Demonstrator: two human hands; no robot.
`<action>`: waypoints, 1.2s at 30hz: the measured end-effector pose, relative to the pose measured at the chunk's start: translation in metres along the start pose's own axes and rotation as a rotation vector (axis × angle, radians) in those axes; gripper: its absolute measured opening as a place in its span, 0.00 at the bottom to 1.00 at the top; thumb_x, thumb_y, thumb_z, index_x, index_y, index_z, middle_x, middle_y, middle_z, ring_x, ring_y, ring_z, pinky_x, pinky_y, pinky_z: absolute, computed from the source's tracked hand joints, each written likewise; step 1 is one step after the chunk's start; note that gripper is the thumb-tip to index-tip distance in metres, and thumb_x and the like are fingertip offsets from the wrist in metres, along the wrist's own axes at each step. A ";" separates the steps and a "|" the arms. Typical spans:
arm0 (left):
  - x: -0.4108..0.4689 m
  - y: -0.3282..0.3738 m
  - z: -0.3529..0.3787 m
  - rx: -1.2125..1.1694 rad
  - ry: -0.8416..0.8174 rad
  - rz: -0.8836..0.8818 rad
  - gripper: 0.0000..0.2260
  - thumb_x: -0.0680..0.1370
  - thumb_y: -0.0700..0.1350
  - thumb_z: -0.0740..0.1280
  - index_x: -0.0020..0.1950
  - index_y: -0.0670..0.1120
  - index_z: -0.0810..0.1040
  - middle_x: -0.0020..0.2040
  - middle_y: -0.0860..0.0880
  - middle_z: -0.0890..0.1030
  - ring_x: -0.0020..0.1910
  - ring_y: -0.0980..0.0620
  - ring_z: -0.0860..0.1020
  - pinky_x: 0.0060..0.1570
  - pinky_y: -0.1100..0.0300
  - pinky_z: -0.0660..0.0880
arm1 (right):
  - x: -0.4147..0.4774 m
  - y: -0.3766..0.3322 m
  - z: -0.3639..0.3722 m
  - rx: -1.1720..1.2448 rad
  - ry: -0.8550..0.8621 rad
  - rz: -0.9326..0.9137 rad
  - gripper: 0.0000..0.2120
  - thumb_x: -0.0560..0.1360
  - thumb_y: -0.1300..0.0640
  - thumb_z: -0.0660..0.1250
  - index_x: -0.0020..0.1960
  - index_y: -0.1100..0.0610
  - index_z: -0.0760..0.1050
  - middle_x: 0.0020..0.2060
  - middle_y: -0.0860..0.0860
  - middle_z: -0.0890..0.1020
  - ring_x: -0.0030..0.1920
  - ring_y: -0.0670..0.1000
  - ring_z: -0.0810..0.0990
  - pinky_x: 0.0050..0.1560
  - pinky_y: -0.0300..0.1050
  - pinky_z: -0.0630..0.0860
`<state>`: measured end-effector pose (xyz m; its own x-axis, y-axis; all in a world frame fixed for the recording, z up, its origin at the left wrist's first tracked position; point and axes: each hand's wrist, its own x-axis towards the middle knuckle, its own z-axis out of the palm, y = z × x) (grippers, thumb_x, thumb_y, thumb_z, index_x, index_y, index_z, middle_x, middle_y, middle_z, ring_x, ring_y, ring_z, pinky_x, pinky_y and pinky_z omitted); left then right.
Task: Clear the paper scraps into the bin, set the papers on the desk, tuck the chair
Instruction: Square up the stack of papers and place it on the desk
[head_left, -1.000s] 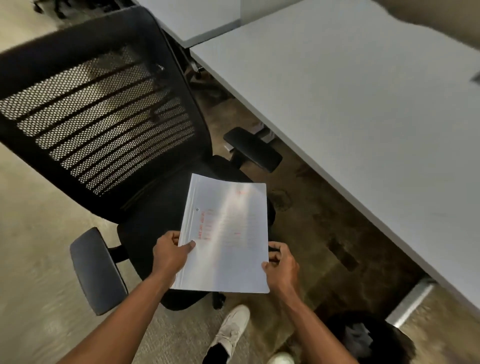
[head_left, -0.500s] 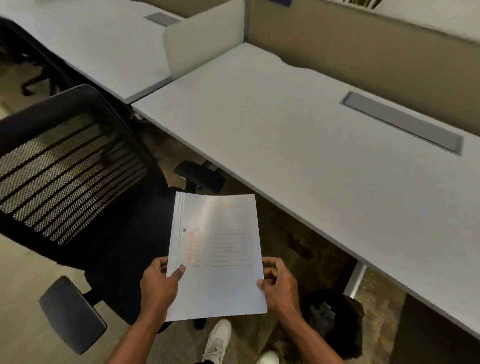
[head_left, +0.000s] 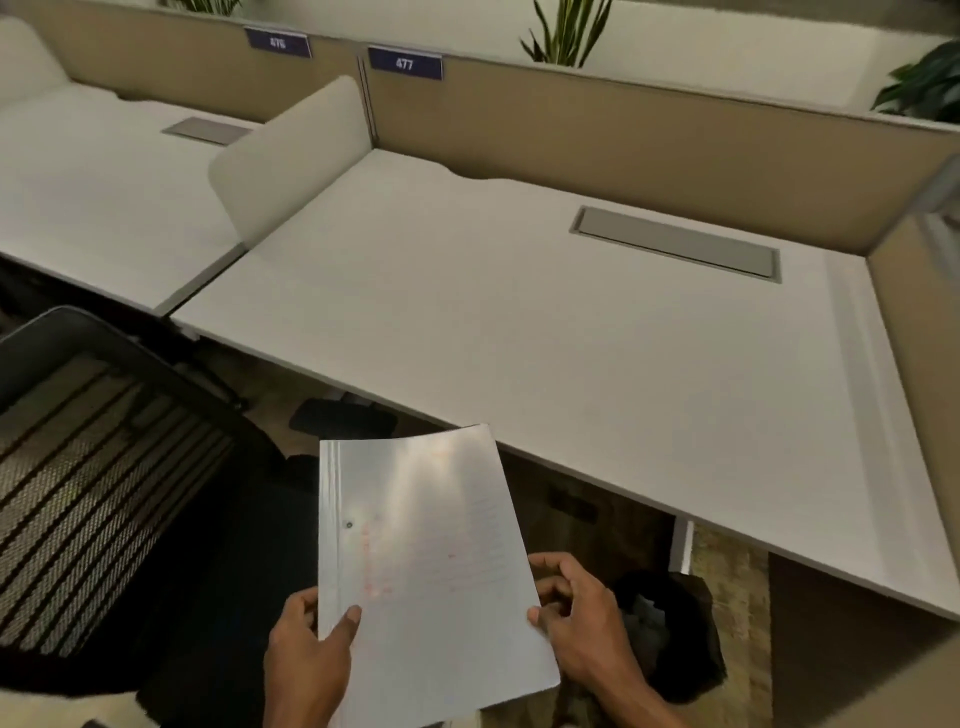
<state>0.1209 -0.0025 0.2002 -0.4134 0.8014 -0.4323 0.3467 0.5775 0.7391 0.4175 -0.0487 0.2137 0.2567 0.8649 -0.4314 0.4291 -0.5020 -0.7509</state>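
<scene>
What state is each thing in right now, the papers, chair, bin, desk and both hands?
Papers: held in the air by both hands, not on the desk.
Left hand: gripping the papers' lower left edge.
Right hand: gripping their lower right edge.
Chair: pulled out, not tucked.
Bin: upright under the desk edge.
Desk: bare.

The room is dim and warm-toned where I stand. Soft light from above washes a pale glare across the papers (head_left: 426, 561) I hold, fading their red writing almost to nothing. Deep shadow swallows the space under the desk (head_left: 519, 322) and the chair (head_left: 104, 467) seat. The wide lens bends the partition (head_left: 675, 130) edges, and the corners smear with blur.
</scene>
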 end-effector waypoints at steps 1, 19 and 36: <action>0.001 0.004 -0.004 0.003 -0.003 -0.004 0.18 0.76 0.43 0.79 0.57 0.55 0.72 0.47 0.53 0.80 0.45 0.50 0.80 0.47 0.50 0.78 | -0.003 -0.003 0.000 0.009 -0.003 0.009 0.24 0.75 0.61 0.78 0.61 0.38 0.75 0.47 0.39 0.87 0.49 0.42 0.86 0.53 0.39 0.84; 0.045 0.115 0.011 -0.105 -0.171 0.210 0.16 0.79 0.45 0.75 0.55 0.63 0.72 0.51 0.56 0.83 0.44 0.52 0.86 0.33 0.58 0.81 | 0.022 -0.055 -0.029 0.173 0.251 -0.019 0.25 0.74 0.61 0.79 0.65 0.40 0.77 0.49 0.39 0.87 0.50 0.38 0.85 0.50 0.37 0.84; 0.088 0.229 0.128 -0.148 -0.257 0.306 0.13 0.80 0.44 0.75 0.60 0.59 0.77 0.55 0.56 0.84 0.51 0.52 0.86 0.41 0.57 0.85 | 0.150 -0.064 -0.134 0.233 0.312 -0.071 0.25 0.75 0.64 0.75 0.64 0.39 0.77 0.46 0.36 0.87 0.46 0.41 0.86 0.41 0.31 0.79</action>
<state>0.2717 0.2202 0.2659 -0.0805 0.9559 -0.2826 0.2882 0.2937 0.9114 0.5450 0.1124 0.2641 0.4997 0.8356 -0.2283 0.2566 -0.3945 -0.8824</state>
